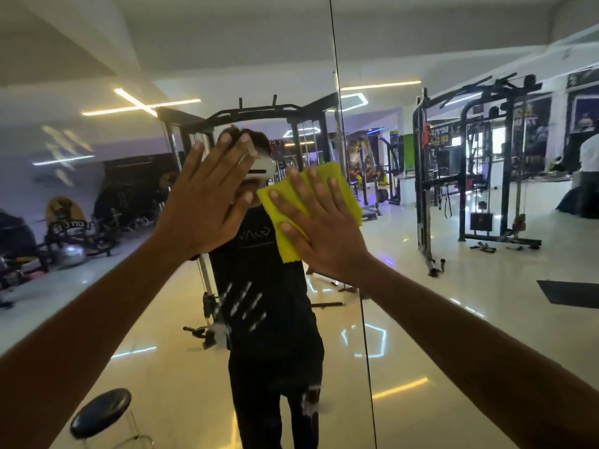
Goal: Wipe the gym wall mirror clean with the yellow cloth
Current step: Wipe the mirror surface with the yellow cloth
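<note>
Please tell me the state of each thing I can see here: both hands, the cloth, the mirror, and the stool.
left hand: flat on the mirror, fingers straight, holding nothing.
right hand: fingers spread, pressing the yellow cloth to the glass.
yellow cloth: spread flat under the right hand.
mirror: smeared, white streaks low at centre.
stool: upright, seat bare.

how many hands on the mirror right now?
2. Left hand rests flat on the bare mirror, fingers straight. Right hand presses the cloth against it, just right of the left.
</note>
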The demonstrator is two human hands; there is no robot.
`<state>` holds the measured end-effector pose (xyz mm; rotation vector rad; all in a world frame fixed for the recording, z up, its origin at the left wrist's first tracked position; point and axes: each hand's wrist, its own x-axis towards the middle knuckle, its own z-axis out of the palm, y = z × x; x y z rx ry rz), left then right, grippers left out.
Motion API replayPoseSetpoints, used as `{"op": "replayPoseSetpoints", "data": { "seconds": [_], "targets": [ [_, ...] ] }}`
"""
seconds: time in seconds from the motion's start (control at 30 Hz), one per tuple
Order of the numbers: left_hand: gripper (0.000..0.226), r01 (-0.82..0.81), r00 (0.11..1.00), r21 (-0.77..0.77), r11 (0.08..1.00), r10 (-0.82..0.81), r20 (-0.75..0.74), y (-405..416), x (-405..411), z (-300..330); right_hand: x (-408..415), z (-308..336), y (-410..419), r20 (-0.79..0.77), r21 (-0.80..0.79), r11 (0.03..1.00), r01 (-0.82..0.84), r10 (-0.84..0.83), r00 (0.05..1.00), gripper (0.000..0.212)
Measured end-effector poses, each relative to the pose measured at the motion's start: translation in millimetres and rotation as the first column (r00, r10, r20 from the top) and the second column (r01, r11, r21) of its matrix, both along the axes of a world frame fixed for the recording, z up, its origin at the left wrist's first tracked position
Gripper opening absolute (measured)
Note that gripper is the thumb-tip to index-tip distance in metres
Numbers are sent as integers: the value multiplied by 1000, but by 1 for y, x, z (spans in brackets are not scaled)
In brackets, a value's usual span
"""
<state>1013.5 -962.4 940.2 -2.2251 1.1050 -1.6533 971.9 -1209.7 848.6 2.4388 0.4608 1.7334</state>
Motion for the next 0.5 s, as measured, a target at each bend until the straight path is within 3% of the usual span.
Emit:
{"op": "replayPoseSetpoints", "data": {
  "seconds": [0.1, 0.2, 0.33, 0.4, 0.5],
  "targets": [
    [69, -10, 999, -13, 1000, 10, -31, -4, 0, -3, 6, 52, -20, 80, 83, 996, 29, -35, 996, 62],
    [68, -7, 999, -32, 999, 6, -42, -6, 1, -5, 9, 57, -3, 96, 206, 978, 23, -43, 994, 63],
    [68, 2, 999, -36, 999, -4, -35, -6, 2, -6, 4, 6, 5, 26, 9, 1000, -21, 21, 999, 63],
    [69, 15, 999, -12, 1000, -16, -36, -4, 2, -2, 3, 23, -10, 32, -59, 998, -18, 20, 999, 62],
    [70, 18, 1000, -11, 1000, -18, -8, 3, 4, 9, 10, 82, -15, 122, 155, 988, 26, -45, 992, 62]
  ]
}}
